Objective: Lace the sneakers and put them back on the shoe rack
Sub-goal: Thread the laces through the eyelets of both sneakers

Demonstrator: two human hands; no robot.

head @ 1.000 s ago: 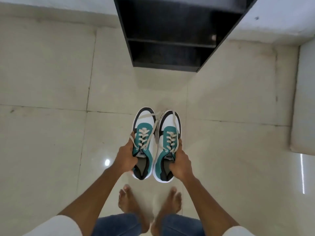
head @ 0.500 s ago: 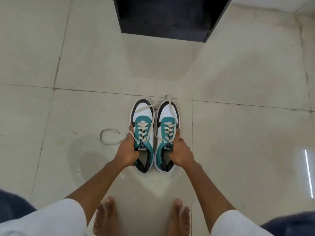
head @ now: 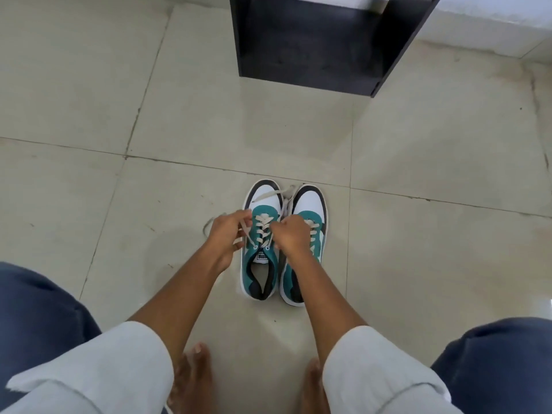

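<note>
Two teal, white and black sneakers stand side by side on the floor tiles, toes pointing away from me. My left hand (head: 227,234) pinches the beige lace at the left side of the left sneaker (head: 263,231). My right hand (head: 291,237) grips the lace at that sneaker's right side and covers part of the right sneaker (head: 309,204). A loose loop of lace (head: 209,224) trails on the floor left of my left hand. The black shoe rack (head: 313,43) stands beyond the sneakers.
Beige floor tiles (head: 119,100) spread all around the sneakers. A white wall base (head: 490,28) runs at the upper right beside the rack. My bare feet (head: 194,380) and bent knees in blue trousers fill the bottom of the view.
The sneakers went from held in the air to standing on the floor. Both hands left the sneakers' sides and took hold of the left sneaker's lace. I have crouched lower.
</note>
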